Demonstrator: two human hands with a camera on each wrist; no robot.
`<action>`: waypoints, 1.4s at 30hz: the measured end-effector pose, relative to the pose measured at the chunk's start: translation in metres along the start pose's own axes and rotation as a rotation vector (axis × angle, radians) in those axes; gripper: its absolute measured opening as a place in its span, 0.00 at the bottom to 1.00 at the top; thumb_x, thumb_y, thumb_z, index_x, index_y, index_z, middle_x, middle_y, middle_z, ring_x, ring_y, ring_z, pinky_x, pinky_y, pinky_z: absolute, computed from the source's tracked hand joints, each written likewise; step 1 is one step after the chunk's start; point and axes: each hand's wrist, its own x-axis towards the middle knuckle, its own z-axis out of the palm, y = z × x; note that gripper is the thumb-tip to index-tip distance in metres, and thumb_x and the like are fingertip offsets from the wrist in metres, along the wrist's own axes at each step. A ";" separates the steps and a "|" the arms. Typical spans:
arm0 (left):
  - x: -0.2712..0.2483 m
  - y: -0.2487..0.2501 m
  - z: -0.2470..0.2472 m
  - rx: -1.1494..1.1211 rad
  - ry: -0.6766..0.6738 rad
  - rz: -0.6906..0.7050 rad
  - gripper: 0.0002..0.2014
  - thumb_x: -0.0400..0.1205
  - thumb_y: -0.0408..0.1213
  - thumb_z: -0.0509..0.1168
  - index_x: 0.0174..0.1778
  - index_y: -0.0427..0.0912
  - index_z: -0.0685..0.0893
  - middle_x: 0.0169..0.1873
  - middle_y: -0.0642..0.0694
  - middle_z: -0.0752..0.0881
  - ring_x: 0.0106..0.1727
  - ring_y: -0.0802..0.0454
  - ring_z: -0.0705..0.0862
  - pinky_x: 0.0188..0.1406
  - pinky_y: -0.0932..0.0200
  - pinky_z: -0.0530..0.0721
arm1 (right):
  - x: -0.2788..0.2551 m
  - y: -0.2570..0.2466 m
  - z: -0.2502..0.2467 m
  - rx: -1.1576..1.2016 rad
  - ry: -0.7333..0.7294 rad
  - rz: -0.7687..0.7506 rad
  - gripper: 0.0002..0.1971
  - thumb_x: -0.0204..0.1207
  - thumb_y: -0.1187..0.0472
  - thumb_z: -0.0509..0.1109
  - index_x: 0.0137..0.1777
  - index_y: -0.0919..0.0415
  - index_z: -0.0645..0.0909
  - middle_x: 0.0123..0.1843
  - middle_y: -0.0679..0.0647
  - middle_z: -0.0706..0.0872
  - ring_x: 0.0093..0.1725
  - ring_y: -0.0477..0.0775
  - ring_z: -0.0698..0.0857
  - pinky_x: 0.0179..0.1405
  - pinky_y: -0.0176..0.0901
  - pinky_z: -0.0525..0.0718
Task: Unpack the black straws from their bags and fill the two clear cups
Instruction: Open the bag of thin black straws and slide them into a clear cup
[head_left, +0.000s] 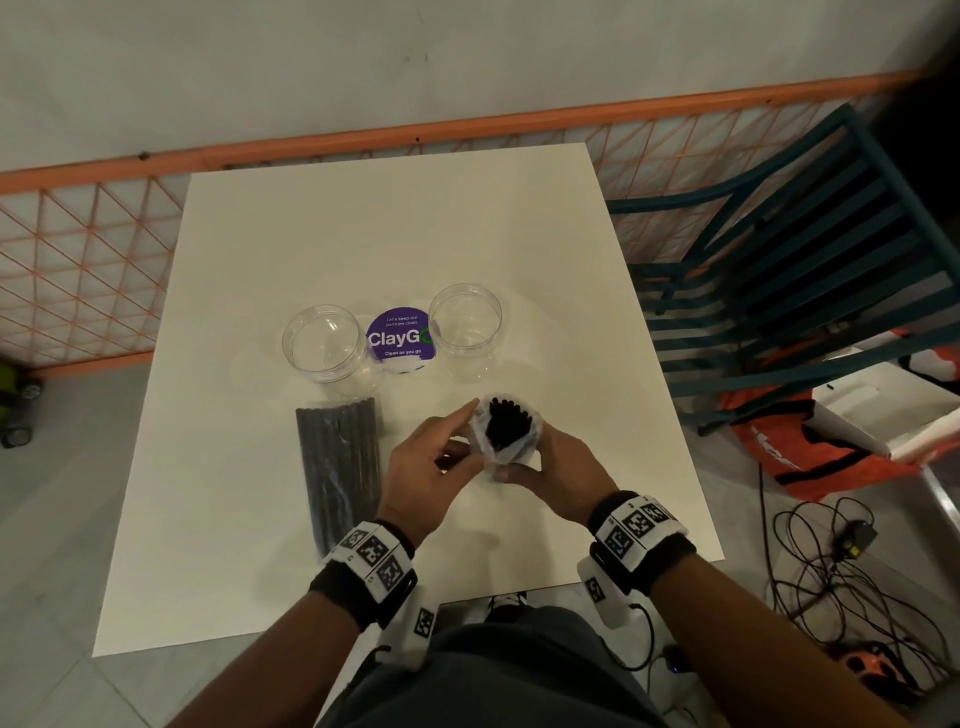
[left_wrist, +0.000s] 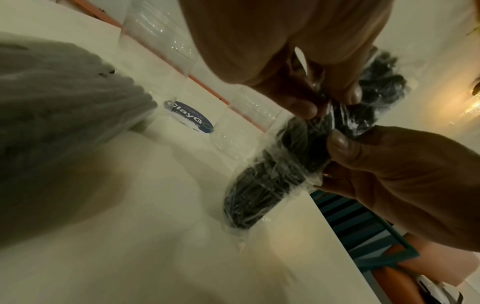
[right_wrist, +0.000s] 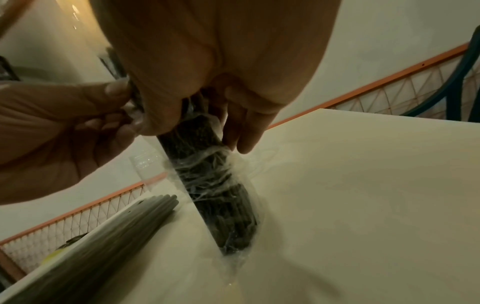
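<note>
- Both hands hold one bag (head_left: 506, 434) of straws (head_left: 506, 422) upright, its foot on the table (head_left: 545, 249): the right hand (head_left: 558, 470) wraps its fingers round the body, and the left hand (head_left: 423, 467) pinches the plastic at the open mouth.
- To do this well, I judge: keep the right grip firm but low, peel the film down with the left rather than tugging, and lift the bundle out whole so no straws scatter.
- A second bag (head_left: 340, 467) lies flat just left of the hands, apparently unopened.
- Beyond stand two clear cups (head_left: 324, 343), both empty, with a purple sticker (head_left: 399, 338) between them.
- The table is plain and pale; past it runs an orange mesh fence (head_left: 78, 249) by a wall, a teal chair (head_left: 810, 270) to the right, cables (head_left: 831, 566) on the floor.
</note>
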 end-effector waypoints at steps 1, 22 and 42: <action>0.001 0.000 0.001 -0.001 -0.009 0.010 0.27 0.77 0.42 0.73 0.74 0.47 0.81 0.52 0.47 0.88 0.46 0.54 0.92 0.49 0.52 0.93 | 0.001 0.000 0.000 0.029 0.016 0.002 0.38 0.72 0.46 0.78 0.81 0.44 0.66 0.71 0.38 0.81 0.67 0.41 0.79 0.66 0.37 0.76; 0.007 0.005 -0.001 -0.061 -0.034 -0.049 0.17 0.76 0.38 0.77 0.48 0.64 0.78 0.50 0.60 0.85 0.46 0.64 0.86 0.40 0.56 0.87 | -0.005 -0.003 -0.002 -0.104 0.011 -0.021 0.23 0.84 0.45 0.62 0.73 0.56 0.76 0.63 0.56 0.88 0.59 0.59 0.86 0.48 0.37 0.73; 0.016 -0.005 0.003 0.226 -0.352 -0.095 0.35 0.70 0.65 0.71 0.72 0.54 0.79 0.66 0.61 0.76 0.49 0.62 0.84 0.52 0.55 0.88 | -0.006 -0.008 0.003 0.100 0.036 0.037 0.40 0.69 0.54 0.81 0.80 0.48 0.66 0.72 0.46 0.82 0.68 0.49 0.82 0.66 0.37 0.78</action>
